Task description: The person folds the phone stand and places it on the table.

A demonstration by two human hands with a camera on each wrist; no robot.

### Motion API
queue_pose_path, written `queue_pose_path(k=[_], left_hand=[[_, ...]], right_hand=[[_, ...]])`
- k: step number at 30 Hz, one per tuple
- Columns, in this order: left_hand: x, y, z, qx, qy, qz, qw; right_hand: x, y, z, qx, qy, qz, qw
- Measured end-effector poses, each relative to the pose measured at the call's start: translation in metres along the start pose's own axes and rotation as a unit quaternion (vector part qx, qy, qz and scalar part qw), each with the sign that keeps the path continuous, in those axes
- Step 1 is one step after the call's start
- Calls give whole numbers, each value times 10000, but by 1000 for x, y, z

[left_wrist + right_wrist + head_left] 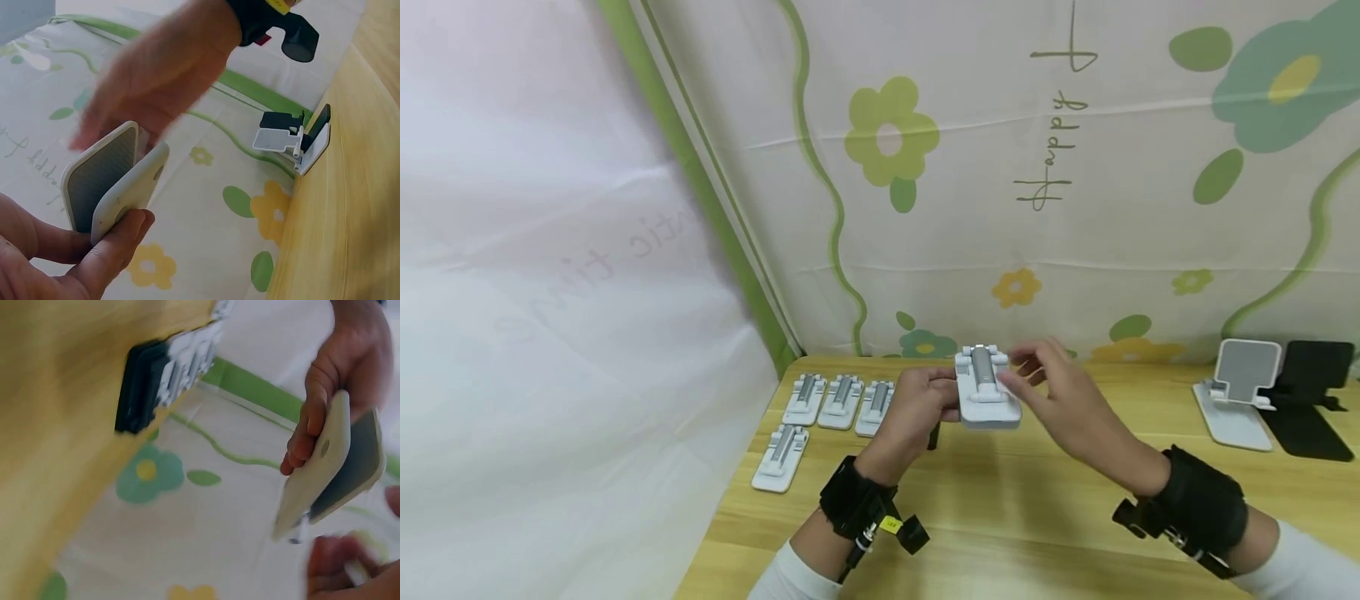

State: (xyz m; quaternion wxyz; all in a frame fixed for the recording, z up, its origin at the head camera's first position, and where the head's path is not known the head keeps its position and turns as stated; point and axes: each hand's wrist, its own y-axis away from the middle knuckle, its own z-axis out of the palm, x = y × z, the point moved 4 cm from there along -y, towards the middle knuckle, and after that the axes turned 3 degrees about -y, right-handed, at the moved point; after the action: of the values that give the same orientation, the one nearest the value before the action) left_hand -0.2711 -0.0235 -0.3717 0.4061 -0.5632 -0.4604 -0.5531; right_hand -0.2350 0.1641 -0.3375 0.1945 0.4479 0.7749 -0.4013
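Observation:
A white folding phone stand (988, 410) is held above the table, its grey hinged arm facing up in the head view. My left hand (916, 407) grips it by the left edge. The wrist views show the base and the grey-padded holder plate (103, 178) spread apart in a narrow V, with left fingers pressed on the white base (319, 469). My right hand (1067, 408) is at the stand's other side, thumb and fingers loosely bent, blurred in the left wrist view. A gap shows between it and the stand in the right wrist view.
Several folded white phone stands (805, 400) lie at the table's left end, beside a folded black one (142, 387) mostly hidden behind my left hand in the head view. At the right stand an unfolded white stand (1247, 371) and a black one (1311, 371). A patterned curtain (970, 233) hangs behind.

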Motion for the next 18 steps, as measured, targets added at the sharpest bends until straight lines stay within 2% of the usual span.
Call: queue_pose_path(k=[1,2,4,6,7,8,10,14,18], left_hand=[[0,1,0,-9,34,22,10000],[1,1,0,-22,67,33,10000],[2,2,1,-52,116,59,9999],[3,4,2,-82,131,78,9999],[4,4,2,-91,128,77,9998],[4,4,3,-101,123,71,9998],[5,4,3,-113,108,51,9999],[5,3,2,-193,153,-39,9997],[3,2,1,-375,514,-219,9977]], right_hand=[[6,-2,-1,-254,-393,538,9975],[11,-3,-1,-536,-865,1063,9891],[21,-3,1,-1070,-1806,1900,9591],[26,-3,3,-1429,-2551,2384,9261],[28,-3,3,-1545,-2816,2498,9135],[29,-4,4,-1618,-2960,2571,9056],[30,-4,3,-1661,-3055,2574,9016],[30,-5,2,-1629,-3063,2532,9031],[30,-4,3,-1641,-3114,2499,9020]])
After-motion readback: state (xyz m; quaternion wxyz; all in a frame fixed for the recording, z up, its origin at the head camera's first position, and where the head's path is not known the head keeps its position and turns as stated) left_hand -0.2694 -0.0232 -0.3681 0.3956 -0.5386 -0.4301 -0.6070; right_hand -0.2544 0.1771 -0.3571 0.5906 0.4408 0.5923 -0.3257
